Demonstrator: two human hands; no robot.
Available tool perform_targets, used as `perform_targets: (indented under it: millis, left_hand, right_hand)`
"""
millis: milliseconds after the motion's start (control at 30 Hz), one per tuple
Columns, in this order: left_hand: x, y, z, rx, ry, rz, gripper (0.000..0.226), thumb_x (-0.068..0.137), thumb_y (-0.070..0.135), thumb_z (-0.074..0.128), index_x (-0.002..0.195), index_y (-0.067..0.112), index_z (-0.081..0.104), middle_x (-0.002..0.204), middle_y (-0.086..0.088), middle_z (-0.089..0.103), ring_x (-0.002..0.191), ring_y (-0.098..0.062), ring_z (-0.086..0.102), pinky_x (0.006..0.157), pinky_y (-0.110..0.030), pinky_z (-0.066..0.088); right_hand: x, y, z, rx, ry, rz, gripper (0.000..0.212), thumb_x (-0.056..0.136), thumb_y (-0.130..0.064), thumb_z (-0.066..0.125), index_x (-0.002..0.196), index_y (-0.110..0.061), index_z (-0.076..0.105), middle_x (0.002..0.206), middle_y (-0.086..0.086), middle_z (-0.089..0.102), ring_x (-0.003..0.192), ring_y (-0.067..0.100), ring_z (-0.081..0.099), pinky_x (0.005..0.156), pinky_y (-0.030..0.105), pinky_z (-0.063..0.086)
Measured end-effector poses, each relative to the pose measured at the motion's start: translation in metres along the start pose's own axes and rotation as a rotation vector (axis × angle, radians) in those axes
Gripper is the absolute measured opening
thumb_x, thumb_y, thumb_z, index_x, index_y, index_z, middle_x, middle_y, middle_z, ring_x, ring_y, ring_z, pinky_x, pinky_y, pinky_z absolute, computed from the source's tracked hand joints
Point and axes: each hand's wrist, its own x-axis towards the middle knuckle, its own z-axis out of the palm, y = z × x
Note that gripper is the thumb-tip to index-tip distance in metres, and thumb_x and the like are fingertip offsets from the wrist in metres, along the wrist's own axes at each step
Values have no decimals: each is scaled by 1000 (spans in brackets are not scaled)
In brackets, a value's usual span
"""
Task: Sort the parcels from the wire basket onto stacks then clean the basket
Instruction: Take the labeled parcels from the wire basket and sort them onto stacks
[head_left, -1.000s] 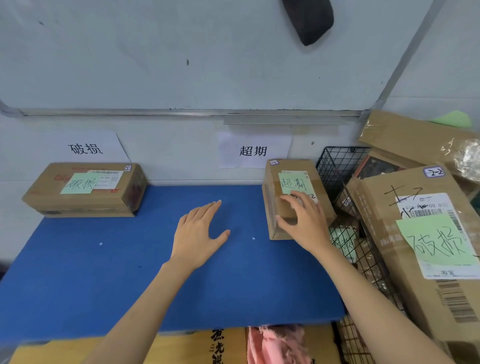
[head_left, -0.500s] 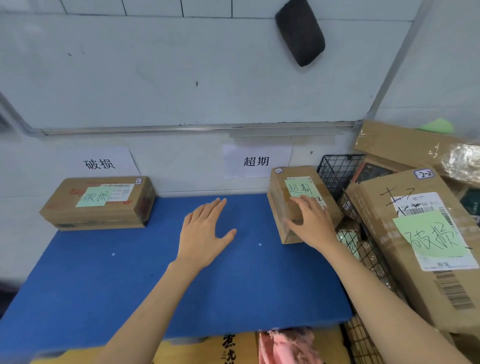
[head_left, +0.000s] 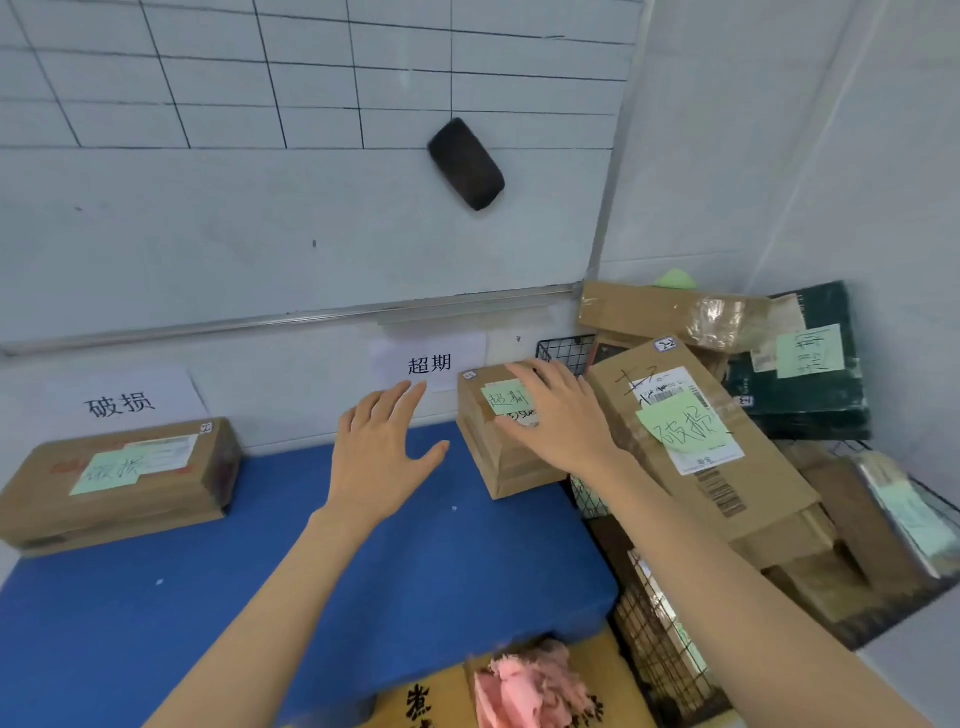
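Observation:
A small cardboard parcel (head_left: 498, 457) with a green note stands on the blue mat (head_left: 260, 597) under the right-hand wall label (head_left: 428, 364). My right hand (head_left: 556, 415) lies over its top with the fingers spread and straight. My left hand (head_left: 379, 452) hovers flat above the mat just left of that parcel, holding nothing. Another brown parcel (head_left: 119, 483) with a green note lies at the mat's far left under the left-hand label (head_left: 120, 404). The black wire basket (head_left: 660, 654) at the right is piled with parcels, a long box (head_left: 701, 447) with a green note on top.
A dark green flat parcel (head_left: 800, 364) leans in the back right corner behind a taped brown box (head_left: 670, 312). A pink cloth (head_left: 530, 686) lies on a yellow box below the mat's front edge. A black eraser (head_left: 466, 163) sticks to the whiteboard above.
The view has tilted up and to the right. My right hand has slid further over the top of the small parcel. My left hand has stayed open beside it.

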Motion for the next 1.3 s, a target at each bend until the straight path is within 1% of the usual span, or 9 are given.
perform_targets:
  millis: [67, 367, 500, 633, 733, 833, 967, 1100, 1300]
  left_hand:
    - [2, 17, -4, -15, 23, 37, 83, 79, 68, 31, 148, 23, 43, 149, 1, 47, 135, -27, 41, 110, -42, 31]
    - [-12, 139, -5, -99, 69, 151, 80, 79, 66, 36, 145, 23, 47, 146, 2, 50, 134, -27, 43, 108, -44, 33]
    - [-36, 207, 4, -102, 43, 157, 84, 79, 71, 31, 150, 26, 40, 152, 2, 44, 137, -27, 40, 111, -46, 33]
    - [-69, 270, 13, -90, 53, 168, 78, 83, 64, 41, 152, 26, 36, 153, 3, 42, 139, -25, 36, 112, -44, 29]
    - [-90, 305, 16, -97, 55, 131, 80, 82, 66, 36, 151, 26, 36, 154, 3, 40, 141, -24, 35, 112, -43, 28]
    - [-104, 325, 19, -96, 47, 111, 82, 81, 69, 33, 151, 27, 36, 153, 4, 41, 140, -23, 35, 111, -43, 29]
    - [-114, 342, 23, -85, 47, 66, 75, 87, 63, 50, 151, 28, 36, 154, 5, 39, 141, -24, 33, 112, -43, 27]
    - [-116, 345, 29, -57, 40, -7, 77, 84, 66, 47, 150, 28, 37, 153, 5, 41, 141, -24, 33, 112, -42, 27]
    - [-105, 331, 40, -81, 67, -98, 78, 83, 60, 65, 148, 24, 40, 150, 3, 46, 139, -25, 36, 112, -44, 29]
  right_hand:
    - [-9, 5, -22, -44, 26, -7, 69, 94, -59, 50, 153, -30, 28, 162, 1, 23, 150, 25, 16, 121, 50, 18]
    - [-87, 69, -100, -68, 59, 58, 72, 95, -58, 50, 156, -32, 23, 165, 0, 14, 153, 22, 6, 122, 45, 8]
    - [-138, 110, -127, -80, 46, 77, 72, 95, -58, 49, 156, -33, 21, 166, -1, 12, 153, 23, 5, 123, 48, 9]
    - [-191, 157, -151, -73, 26, 88, 71, 95, -59, 49, 155, -33, 22, 165, -1, 14, 153, 21, 5, 123, 48, 8]
    - [-219, 187, -164, -71, 16, 95, 71, 94, -60, 50, 155, -33, 24, 165, 0, 16, 153, 22, 6, 122, 47, 9]
    - [-238, 205, -170, -55, 3, 88, 71, 95, -59, 50, 155, -32, 24, 165, -1, 17, 153, 23, 8, 122, 48, 12]
    - [-251, 226, -168, -34, -14, 79, 72, 94, -58, 52, 155, -32, 24, 164, -1, 17, 153, 22, 8, 121, 48, 12]
    - [-251, 240, -162, 74, -41, 82, 75, 92, -58, 56, 155, -32, 25, 164, -2, 17, 153, 21, 8, 121, 47, 13]
    - [-233, 251, -150, 129, -77, 43, 76, 91, -55, 61, 155, -32, 26, 164, -3, 18, 153, 20, 8, 122, 49, 19]
